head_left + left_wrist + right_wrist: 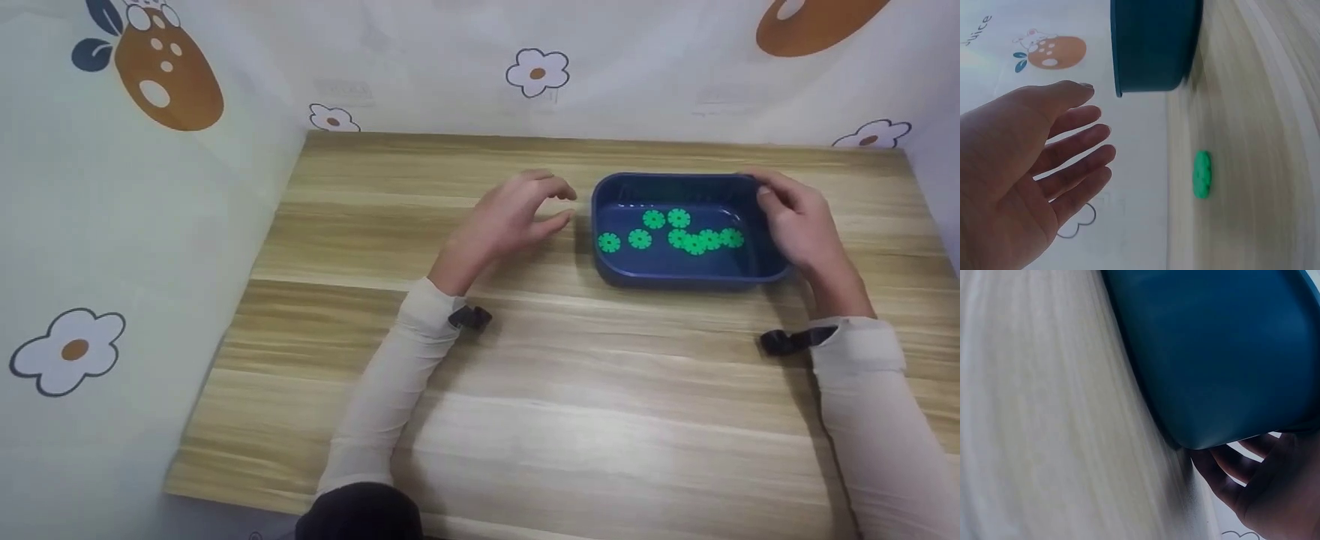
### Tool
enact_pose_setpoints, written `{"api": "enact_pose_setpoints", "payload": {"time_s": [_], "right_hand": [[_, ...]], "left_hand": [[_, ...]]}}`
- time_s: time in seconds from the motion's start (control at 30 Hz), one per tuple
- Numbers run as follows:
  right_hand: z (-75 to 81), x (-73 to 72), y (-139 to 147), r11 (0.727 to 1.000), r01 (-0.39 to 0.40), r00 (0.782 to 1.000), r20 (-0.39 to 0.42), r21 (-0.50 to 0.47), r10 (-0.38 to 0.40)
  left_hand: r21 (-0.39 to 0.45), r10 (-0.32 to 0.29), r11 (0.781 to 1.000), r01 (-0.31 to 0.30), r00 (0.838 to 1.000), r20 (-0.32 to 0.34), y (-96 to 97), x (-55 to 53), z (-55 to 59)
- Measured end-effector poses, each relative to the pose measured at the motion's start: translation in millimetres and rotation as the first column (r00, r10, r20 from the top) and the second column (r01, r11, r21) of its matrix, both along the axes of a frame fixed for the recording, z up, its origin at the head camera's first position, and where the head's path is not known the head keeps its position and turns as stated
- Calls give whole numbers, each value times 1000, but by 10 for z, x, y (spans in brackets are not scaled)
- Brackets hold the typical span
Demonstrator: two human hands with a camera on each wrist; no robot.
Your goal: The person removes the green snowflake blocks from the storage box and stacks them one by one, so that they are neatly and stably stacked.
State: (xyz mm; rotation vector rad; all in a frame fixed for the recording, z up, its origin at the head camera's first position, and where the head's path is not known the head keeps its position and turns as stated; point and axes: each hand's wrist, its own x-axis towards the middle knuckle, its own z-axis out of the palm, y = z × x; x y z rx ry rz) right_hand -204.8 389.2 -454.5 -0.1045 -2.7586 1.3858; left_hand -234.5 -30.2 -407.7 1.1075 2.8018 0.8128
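Note:
A dark blue rectangular tub (675, 282) stands on the table, with several flat green notched discs (640, 238) on its floor. My right hand (802, 225) grips the tub's right end, the thumb over the rim and the fingers against the outside wall, as the right wrist view also shows. Left of the tub, and apart from it, my left hand (514, 214) hovers with relaxed fingers and a gap between thumb and fingers. In the left wrist view a single green disc (1202, 174) lies on the table outside the tub; the left hand hides it in the head view.
The wood-grain table (525, 390) meets a pale patterned wall sheet (435, 67) at the back and another at the left. Dark wrist cameras are strapped at both cuffs. A dark round object (360, 514) overlaps the table's front edge at the bottom.

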Motion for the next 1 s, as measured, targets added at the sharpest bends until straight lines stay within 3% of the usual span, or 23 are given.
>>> {"api": "enact_pose_setpoints", "payload": {"time_s": [0.13, 0.27, 0.47, 0.73, 1.0], "right_hand": [[-17, 2, -4, 1000, 9, 1000, -21, 10, -9], [-1, 11, -22, 999, 13, 1000, -22, 40, -13], [50, 27, -49, 995, 29, 1000, -4, 97, -29], [77, 36, -46, 991, 55, 998, -4, 119, -55], [55, 15, -41, 992, 56, 998, -18, 114, -54]], "left_hand": [[36, -43, 998, 45, 998, -41, 130, 27, 16], [6, -42, 999, 43, 997, -61, 247, 51, 14], [-37, -6, 999, 6, 1000, -16, 383, 77, 6], [-30, -20, 999, 20, 999, 27, 540, 79, -43], [-41, -8, 999, 13, 993, 122, 654, 27, -48]]}}
